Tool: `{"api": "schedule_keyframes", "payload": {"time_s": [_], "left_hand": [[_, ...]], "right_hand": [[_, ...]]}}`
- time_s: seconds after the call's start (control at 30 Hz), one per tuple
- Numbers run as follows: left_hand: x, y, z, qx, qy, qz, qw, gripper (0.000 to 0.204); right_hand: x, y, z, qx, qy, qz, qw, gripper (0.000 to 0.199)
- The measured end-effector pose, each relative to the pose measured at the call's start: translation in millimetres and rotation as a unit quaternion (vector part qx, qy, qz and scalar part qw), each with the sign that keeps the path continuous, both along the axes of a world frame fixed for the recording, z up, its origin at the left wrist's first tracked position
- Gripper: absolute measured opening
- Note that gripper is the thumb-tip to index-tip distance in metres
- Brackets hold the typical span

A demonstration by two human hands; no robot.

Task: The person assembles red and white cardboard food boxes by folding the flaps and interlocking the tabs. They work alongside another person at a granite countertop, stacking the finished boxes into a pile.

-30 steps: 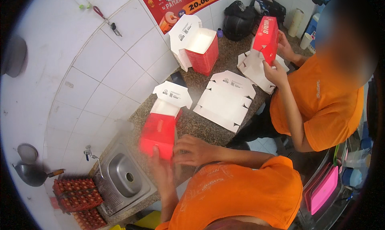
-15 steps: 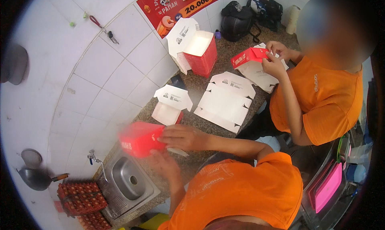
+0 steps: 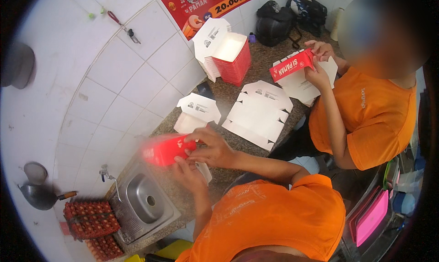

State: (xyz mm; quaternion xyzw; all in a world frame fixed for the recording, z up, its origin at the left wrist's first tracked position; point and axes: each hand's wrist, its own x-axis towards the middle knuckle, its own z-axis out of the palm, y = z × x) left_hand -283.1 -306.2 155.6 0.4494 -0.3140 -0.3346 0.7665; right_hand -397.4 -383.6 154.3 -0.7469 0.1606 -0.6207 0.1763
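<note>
A red food carton (image 3: 164,150), partly folded and smeared by motion, is held over the counter's near left part. My right hand (image 3: 211,148) grips its right end, fingers bent round the edge. Just below, my left hand (image 3: 190,174) has its fingertips pressed to the carton's lower corner. White card (image 3: 205,171) shows behind my left hand. Close beyond my hands stands a formed carton (image 3: 190,122) with its white lid flap raised. Flat white carton blanks (image 3: 258,116) lie to the right of it.
A tall stack of nested red cartons (image 3: 232,63) stands by the wall. On the right, a co-worker in orange folds another red-and-white carton (image 3: 292,68). A steel sink (image 3: 148,202) and egg trays (image 3: 91,218) are at the left. Black bags (image 3: 274,24) sit far back.
The red carton in my hands has tilted and looks flatter, and my right hand's fingers have bent over its edge. The co-worker's carton has turned, its red side facing more toward me.
</note>
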Motion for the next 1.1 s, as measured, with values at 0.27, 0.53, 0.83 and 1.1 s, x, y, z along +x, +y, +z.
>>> {"api": "schedule_keyframes", "payload": {"time_s": [0.27,0.53,0.83,1.1], "left_hand": [[88.9,14.8,-3.7,0.158,-0.298,0.026,0.941,0.057],[132.9,0.2,-97.8,0.179,-0.088,-0.411,0.889,0.088],[62.9,26.2,-68.5,0.196,0.049,-0.174,0.964,0.085],[107.2,15.1,-210.5,0.085,0.226,-0.188,0.952,0.068]], "right_hand": [[-45.5,-24.9,37.1,0.303,0.038,0.168,0.937,0.046],[-36.4,-57.3,47.7,0.361,0.068,0.470,0.802,0.059],[-62.5,-38.5,-57.4,0.586,-0.143,0.364,0.710,0.064],[-25.9,-20.2,-80.1,0.588,-0.036,0.198,0.783,0.044]]}}
